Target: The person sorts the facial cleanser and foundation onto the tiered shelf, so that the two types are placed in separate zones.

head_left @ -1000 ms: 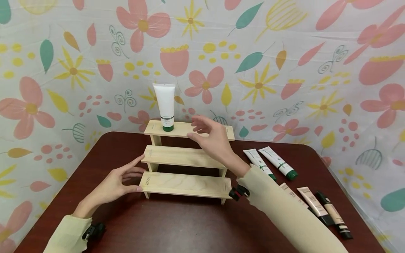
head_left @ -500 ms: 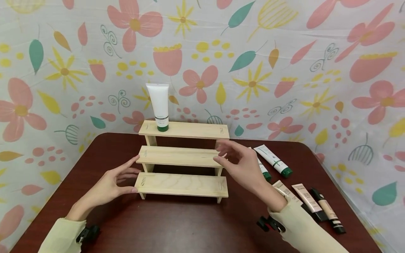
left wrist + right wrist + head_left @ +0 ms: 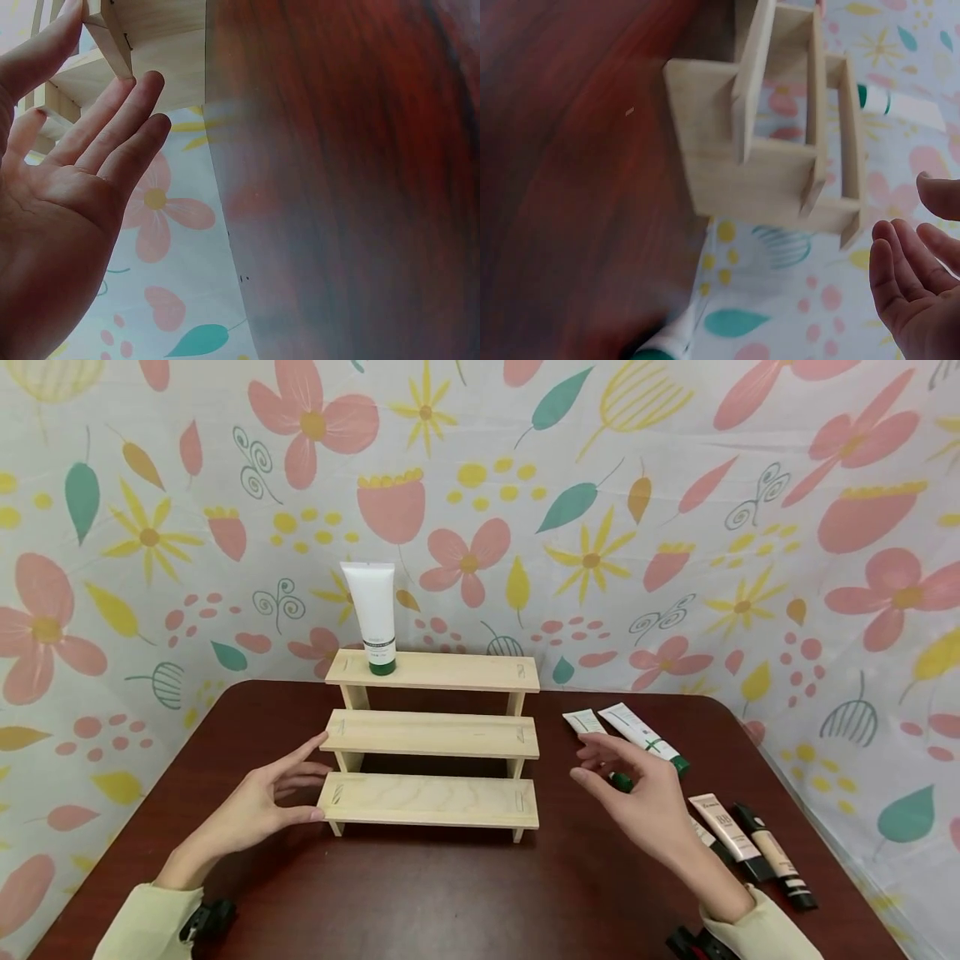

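Observation:
A three-tier wooden display rack (image 3: 431, 797) stands on the table. On the left of its top tier, a white squeeze tube (image 3: 372, 610) stands upright on its green cap. My left hand (image 3: 255, 806) touches the rack's left side, thumb at the lowest tier and forefinger at the middle one. The left wrist view shows that hand (image 3: 67, 210) with fingertips against the wood. To the right of the rack, my right hand (image 3: 648, 793) holds nothing, its fingers slightly bent. It hovers over a lying white tube (image 3: 583, 721) and partly hides it; another white tube (image 3: 633, 727) lies just behind.
At the table's right lie a beige BB tube (image 3: 726, 828), a second beige tube (image 3: 702, 832) mostly behind my right hand, and a slim beige tube with black ends (image 3: 776, 852). A flower-patterned cloth (image 3: 480, 468) hangs behind the table (image 3: 450, 893).
My right hand has moved from the top tier to the right and down, over the lying white tubes. My left hand stays at the rack. The view has shifted slightly.

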`<state>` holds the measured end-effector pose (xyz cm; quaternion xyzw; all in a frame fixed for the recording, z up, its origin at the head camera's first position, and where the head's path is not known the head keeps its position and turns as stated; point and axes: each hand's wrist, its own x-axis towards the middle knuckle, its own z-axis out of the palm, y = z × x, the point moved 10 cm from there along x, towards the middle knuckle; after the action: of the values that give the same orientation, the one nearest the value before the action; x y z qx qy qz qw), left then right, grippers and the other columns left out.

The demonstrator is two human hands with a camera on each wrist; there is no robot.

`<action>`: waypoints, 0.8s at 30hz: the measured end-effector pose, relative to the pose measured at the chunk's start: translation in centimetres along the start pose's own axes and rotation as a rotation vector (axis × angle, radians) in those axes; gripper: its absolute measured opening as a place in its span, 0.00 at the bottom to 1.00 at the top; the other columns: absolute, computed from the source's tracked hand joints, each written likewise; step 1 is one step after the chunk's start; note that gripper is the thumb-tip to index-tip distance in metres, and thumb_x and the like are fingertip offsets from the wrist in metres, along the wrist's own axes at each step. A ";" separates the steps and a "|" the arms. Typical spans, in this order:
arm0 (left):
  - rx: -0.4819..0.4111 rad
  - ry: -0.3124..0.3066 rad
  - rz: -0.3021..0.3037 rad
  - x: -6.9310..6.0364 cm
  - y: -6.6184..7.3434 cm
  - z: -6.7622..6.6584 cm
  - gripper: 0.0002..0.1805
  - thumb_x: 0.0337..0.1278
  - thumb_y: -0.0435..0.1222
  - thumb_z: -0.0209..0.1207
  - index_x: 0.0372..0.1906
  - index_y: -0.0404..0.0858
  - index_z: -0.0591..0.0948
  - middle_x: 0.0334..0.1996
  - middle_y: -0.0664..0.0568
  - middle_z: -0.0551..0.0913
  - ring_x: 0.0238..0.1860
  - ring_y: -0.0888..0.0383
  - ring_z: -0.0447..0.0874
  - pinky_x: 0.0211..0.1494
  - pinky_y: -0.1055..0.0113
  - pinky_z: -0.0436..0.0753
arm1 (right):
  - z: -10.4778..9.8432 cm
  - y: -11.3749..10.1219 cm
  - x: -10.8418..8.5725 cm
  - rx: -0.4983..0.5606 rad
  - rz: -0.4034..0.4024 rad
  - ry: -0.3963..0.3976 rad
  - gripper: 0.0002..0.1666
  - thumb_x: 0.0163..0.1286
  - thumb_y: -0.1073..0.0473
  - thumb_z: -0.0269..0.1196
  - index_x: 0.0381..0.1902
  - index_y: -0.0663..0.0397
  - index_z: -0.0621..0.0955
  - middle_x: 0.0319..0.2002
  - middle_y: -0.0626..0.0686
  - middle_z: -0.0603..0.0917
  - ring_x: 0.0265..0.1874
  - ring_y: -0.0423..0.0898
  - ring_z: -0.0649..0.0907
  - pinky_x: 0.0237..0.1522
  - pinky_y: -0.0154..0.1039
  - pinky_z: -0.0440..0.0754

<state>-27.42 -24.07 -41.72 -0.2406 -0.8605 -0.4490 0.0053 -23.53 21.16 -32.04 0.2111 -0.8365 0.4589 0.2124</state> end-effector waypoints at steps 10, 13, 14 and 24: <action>0.000 0.006 0.000 -0.1 0.1 -0.1 0.58 0.53 0.38 0.80 0.85 0.53 0.59 0.60 0.46 0.84 0.58 0.49 0.86 0.60 0.63 0.83 | -3.3 3.5 -1.6 -0.176 0.081 0.001 0.24 0.68 0.63 0.75 0.60 0.42 0.86 0.42 0.43 0.88 0.37 0.36 0.84 0.22 0.32 0.76; 0.000 0.006 -0.001 -0.1 0.1 -0.1 0.58 0.53 0.38 0.80 0.85 0.53 0.59 0.59 0.46 0.84 0.58 0.49 0.86 0.60 0.63 0.83 | -3.9 4.4 -1.5 -0.222 0.073 -0.036 0.23 0.69 0.63 0.75 0.60 0.44 0.86 0.42 0.43 0.87 0.34 0.37 0.84 0.26 0.31 0.76; 0.000 0.006 -0.002 -0.1 0.1 -0.1 0.58 0.53 0.38 0.80 0.85 0.53 0.59 0.59 0.46 0.84 0.58 0.49 0.86 0.61 0.62 0.83 | -4.1 4.6 -1.5 -0.235 0.065 -0.047 0.23 0.68 0.64 0.75 0.60 0.46 0.86 0.42 0.45 0.87 0.33 0.37 0.84 0.28 0.30 0.77; 0.004 0.009 0.004 -0.1 0.0 0.0 0.58 0.53 0.38 0.80 0.85 0.52 0.59 0.60 0.45 0.84 0.58 0.49 0.86 0.60 0.49 0.83 | -5.5 8.6 -0.8 -0.324 0.079 -0.148 0.22 0.68 0.63 0.75 0.59 0.56 0.86 0.44 0.52 0.87 0.35 0.41 0.84 0.34 0.32 0.83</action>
<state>-27.32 -24.10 -41.73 -0.2405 -0.8609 -0.4482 0.0108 -26.68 30.25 -35.64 0.1746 -0.9204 0.3094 0.1634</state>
